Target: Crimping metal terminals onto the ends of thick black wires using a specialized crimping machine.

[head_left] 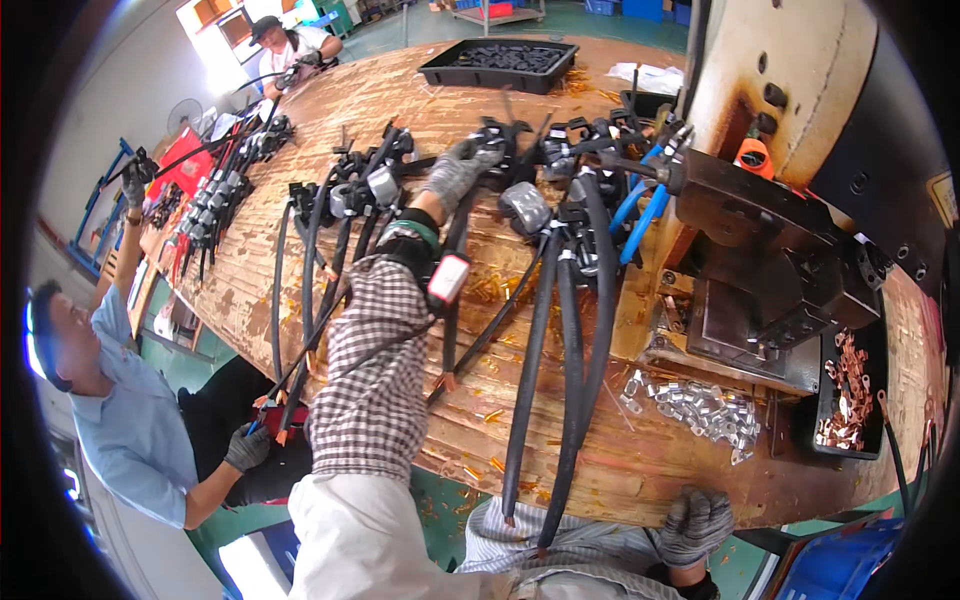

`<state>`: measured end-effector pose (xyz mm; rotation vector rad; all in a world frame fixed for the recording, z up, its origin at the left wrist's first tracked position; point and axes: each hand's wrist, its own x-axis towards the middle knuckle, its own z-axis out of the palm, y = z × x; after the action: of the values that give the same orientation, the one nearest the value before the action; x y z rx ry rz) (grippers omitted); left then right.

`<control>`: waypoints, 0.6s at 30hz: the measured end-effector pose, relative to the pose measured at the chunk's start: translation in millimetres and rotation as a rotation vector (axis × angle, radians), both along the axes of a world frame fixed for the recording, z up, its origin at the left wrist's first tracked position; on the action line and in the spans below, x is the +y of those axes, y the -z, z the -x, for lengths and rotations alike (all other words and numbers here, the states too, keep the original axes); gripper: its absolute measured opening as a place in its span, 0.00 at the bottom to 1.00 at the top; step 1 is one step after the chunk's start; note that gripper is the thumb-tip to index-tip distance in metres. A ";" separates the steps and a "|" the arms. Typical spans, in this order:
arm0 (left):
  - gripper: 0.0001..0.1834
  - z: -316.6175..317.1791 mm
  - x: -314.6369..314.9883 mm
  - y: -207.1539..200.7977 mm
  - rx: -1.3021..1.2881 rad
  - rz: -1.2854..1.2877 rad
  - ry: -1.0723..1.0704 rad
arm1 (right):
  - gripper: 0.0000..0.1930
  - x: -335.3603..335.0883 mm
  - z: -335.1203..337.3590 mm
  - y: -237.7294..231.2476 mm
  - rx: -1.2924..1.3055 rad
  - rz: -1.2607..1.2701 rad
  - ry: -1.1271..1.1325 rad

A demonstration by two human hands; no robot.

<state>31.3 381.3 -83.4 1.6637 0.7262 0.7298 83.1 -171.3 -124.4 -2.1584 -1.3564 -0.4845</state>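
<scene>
My left hand [462,170], in a grey glove, reaches far across the workbench. Its fingers close around a black plastic clamp [503,140] in a heap of clamps with thick black cables. A checked sleeve covers that forearm, and a small white-faced device [449,277] sits by the wrist. Below the heap, black cables [572,350] run toward me, some with bare copper ends. A grey metal clamp block [524,208] lies right of my left hand. My right hand [693,527], also gloved, is at the bench's near edge with fingers curled in and nothing visible in them.
A dark metal press [770,300] stands at right, with blue hoses [640,210] beside it. Silver cable lugs [705,412] lie before it; copper lugs [848,395] fill a black bin. A black tray [500,66] is at the back. Co-workers sit left [140,400] and far [290,50].
</scene>
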 end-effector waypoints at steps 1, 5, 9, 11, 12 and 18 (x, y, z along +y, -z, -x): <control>0.31 -10.4 -11.7 -0.4 -0.082 0.052 -0.005 | 0.06 -0.8 -0.6 -0.2 -0.005 0.001 -0.001; 0.32 5.3 -20.0 -14.6 0.451 -0.320 -0.090 | 0.06 -3.5 -1.2 2.7 -0.024 0.013 -0.006; 0.37 40.7 -36.4 -63.2 0.778 -0.603 -0.338 | 0.05 -3.6 -1.3 2.0 -0.007 0.030 0.027; 0.43 81.0 -46.8 -82.1 0.999 -0.704 -0.556 | 0.05 -4.7 -0.6 2.9 -0.005 0.003 0.002; 0.47 99.6 -38.7 -76.0 1.099 -0.753 -0.659 | 0.05 -5.0 -1.6 3.4 -0.011 -0.019 -0.013; 0.64 125.2 -63.4 -44.1 1.274 -0.508 -0.556 | 0.06 -5.9 -3.0 3.5 -0.052 -0.007 0.008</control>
<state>-93.8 317.9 -39.3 2.3735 2.0798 0.1012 86.1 -177.2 -127.9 -2.1599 -1.3731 -0.5514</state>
